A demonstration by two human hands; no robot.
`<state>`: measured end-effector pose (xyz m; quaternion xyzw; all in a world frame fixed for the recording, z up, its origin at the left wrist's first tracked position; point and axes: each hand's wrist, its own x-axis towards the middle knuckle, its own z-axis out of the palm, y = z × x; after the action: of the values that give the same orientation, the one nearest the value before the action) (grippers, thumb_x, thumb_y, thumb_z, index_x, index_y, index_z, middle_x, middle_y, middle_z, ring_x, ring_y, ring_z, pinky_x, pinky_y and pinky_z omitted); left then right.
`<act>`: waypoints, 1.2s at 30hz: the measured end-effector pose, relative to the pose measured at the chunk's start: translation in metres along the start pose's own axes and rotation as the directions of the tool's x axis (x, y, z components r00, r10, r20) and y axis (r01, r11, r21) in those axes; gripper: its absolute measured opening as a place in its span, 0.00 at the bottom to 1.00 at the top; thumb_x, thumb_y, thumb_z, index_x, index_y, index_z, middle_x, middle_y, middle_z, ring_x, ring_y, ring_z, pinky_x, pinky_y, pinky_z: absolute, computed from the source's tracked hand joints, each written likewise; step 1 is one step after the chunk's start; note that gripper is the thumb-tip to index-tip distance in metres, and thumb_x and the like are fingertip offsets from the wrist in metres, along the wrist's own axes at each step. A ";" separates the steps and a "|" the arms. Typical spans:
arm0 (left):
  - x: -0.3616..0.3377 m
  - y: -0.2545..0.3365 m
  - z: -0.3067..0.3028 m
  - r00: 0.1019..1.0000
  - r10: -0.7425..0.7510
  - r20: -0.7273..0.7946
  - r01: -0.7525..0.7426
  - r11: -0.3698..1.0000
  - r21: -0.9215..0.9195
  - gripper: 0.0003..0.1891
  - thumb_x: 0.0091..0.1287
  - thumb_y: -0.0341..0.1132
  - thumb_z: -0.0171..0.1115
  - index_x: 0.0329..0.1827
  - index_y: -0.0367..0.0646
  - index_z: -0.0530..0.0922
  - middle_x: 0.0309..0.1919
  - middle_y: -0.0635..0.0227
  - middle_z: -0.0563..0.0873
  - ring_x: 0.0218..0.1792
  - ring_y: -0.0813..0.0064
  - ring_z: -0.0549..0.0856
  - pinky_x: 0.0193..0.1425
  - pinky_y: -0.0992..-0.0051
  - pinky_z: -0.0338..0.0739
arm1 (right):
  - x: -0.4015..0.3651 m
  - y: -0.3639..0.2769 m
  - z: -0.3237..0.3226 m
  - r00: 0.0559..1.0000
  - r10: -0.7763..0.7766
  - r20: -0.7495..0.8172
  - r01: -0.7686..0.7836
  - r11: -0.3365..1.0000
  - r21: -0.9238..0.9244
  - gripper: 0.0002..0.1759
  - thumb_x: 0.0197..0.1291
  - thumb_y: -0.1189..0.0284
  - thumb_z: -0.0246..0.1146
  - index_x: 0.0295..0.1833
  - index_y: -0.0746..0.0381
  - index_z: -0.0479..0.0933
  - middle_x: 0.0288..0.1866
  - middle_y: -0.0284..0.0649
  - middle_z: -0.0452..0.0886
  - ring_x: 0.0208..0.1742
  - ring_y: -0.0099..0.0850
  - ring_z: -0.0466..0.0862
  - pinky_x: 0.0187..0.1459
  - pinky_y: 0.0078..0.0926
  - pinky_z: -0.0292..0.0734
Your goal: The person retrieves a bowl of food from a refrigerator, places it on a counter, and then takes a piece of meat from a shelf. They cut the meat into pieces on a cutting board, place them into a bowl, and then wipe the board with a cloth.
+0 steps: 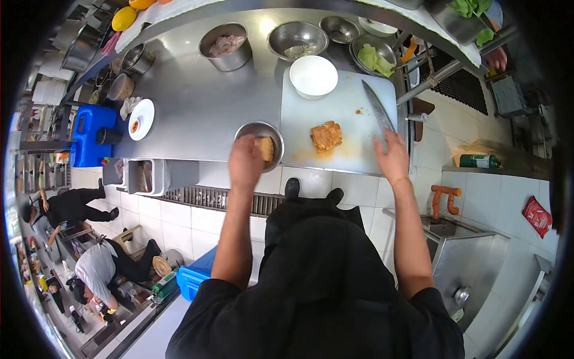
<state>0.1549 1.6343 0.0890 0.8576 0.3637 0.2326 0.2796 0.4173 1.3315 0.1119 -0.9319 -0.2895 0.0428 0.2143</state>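
My left hand (246, 160) is over the left side of a small metal bowl (280, 142), its fingers curled and slightly blurred against a golden-brown block of food (265, 148). The fingertips are partly hidden. On the white cutting board (299, 122) lies a similar browned food block (326, 136), scored or cut into pieces, with brown juice around it. My right hand (393, 157) is at the board's right edge, thumb and fingers apart. It is by the handle end of a large knife (376, 105) lying flat; the handle is hidden at the hand. A white bowl (313, 76) stands on the board.
Behind the board are a metal bowl (297, 39) and a bowl with green leaves (375, 58). A pot of pale raw meat (224, 46) stands farther left. Left lie a white plate (142, 119) and a blue jerrycan (92, 134). Two people work at lower left.
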 end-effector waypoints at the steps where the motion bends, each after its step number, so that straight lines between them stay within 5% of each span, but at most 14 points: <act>1: 0.007 0.000 -0.023 0.972 -0.178 0.151 0.171 0.984 0.057 0.15 0.66 0.28 0.64 0.56 0.39 0.83 0.49 0.50 0.88 0.52 0.50 0.86 0.60 0.56 0.81 | -0.006 0.007 -0.005 0.998 0.047 0.033 -0.044 0.996 -0.079 0.32 0.65 0.62 0.69 0.70 0.64 0.74 0.59 0.53 0.79 0.59 0.51 0.81 0.63 0.46 0.76; 6: 0.027 -0.015 -0.031 0.908 -0.233 0.349 0.088 0.919 0.385 0.21 0.69 0.41 0.67 0.62 0.41 0.80 0.50 0.51 0.88 0.56 0.52 0.87 0.58 0.56 0.83 | -0.022 0.029 -0.009 0.977 0.165 0.132 -0.114 0.938 -0.327 0.43 0.61 0.61 0.73 0.79 0.59 0.65 0.59 0.52 0.76 0.61 0.51 0.77 0.65 0.45 0.73; 9: 0.038 0.012 -0.013 0.759 -0.461 0.459 0.164 0.818 0.551 0.31 0.64 0.50 0.72 0.64 0.41 0.78 0.56 0.47 0.87 0.59 0.51 0.86 0.60 0.55 0.83 | -0.024 0.032 0.001 0.988 0.138 0.069 -0.107 0.934 -0.342 0.45 0.60 0.62 0.74 0.80 0.58 0.64 0.58 0.51 0.76 0.60 0.50 0.77 0.64 0.45 0.74; 12: 0.030 0.024 0.005 0.785 -0.443 0.433 0.127 0.800 0.587 0.40 0.58 0.56 0.75 0.69 0.44 0.73 0.60 0.47 0.84 0.60 0.51 0.87 0.62 0.55 0.83 | -0.021 0.034 0.008 0.987 0.158 0.040 -0.136 0.934 -0.331 0.44 0.60 0.64 0.74 0.81 0.56 0.64 0.58 0.51 0.77 0.60 0.50 0.77 0.63 0.45 0.74; 19: 0.035 0.039 0.013 0.760 -0.510 0.403 0.186 0.764 0.618 0.47 0.56 0.51 0.79 0.74 0.43 0.62 0.64 0.43 0.78 0.59 0.47 0.86 0.62 0.58 0.85 | -0.017 0.048 0.008 0.975 0.214 0.056 -0.194 0.949 -0.248 0.39 0.62 0.74 0.69 0.78 0.53 0.64 0.59 0.52 0.80 0.59 0.53 0.81 0.61 0.50 0.78; 22: 0.031 0.023 0.019 0.841 -0.376 0.388 0.132 0.840 0.527 0.47 0.57 0.48 0.79 0.74 0.42 0.60 0.63 0.41 0.78 0.59 0.43 0.86 0.62 0.57 0.85 | -0.017 0.048 0.009 0.978 0.204 0.046 -0.190 0.957 -0.219 0.35 0.62 0.74 0.68 0.74 0.53 0.66 0.56 0.52 0.81 0.57 0.54 0.82 0.59 0.50 0.79; 25: 0.028 -0.005 0.031 0.894 -0.285 0.346 0.105 0.884 0.456 0.39 0.60 0.45 0.76 0.70 0.40 0.67 0.57 0.42 0.84 0.56 0.44 0.87 0.60 0.56 0.84 | -0.018 0.047 0.007 0.979 0.198 0.040 -0.185 0.959 -0.215 0.32 0.63 0.73 0.68 0.71 0.53 0.68 0.56 0.52 0.81 0.56 0.54 0.83 0.58 0.50 0.80; 31: 0.040 -0.017 0.013 0.889 -0.296 0.350 0.229 0.948 0.220 0.17 0.63 0.40 0.71 0.47 0.35 0.84 0.44 0.48 0.91 0.52 0.50 0.89 0.55 0.58 0.83 | -0.016 0.045 0.009 0.979 0.201 0.039 -0.187 0.954 -0.234 0.31 0.62 0.72 0.68 0.70 0.55 0.68 0.55 0.52 0.81 0.56 0.53 0.83 0.58 0.49 0.81; 36: 0.040 0.010 -0.038 0.957 -0.063 0.283 0.017 0.987 0.161 0.12 0.65 0.35 0.67 0.45 0.36 0.84 0.42 0.51 0.87 0.43 0.50 0.87 0.51 0.59 0.82 | -0.022 0.030 0.000 0.971 0.237 0.022 -0.230 0.958 -0.173 0.27 0.60 0.69 0.66 0.64 0.62 0.70 0.52 0.54 0.82 0.54 0.53 0.84 0.55 0.49 0.83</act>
<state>0.1617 1.6704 0.1314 0.8939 0.3538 0.0708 0.2659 0.4145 1.2964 0.0984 -0.9732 -0.1846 0.0630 0.1215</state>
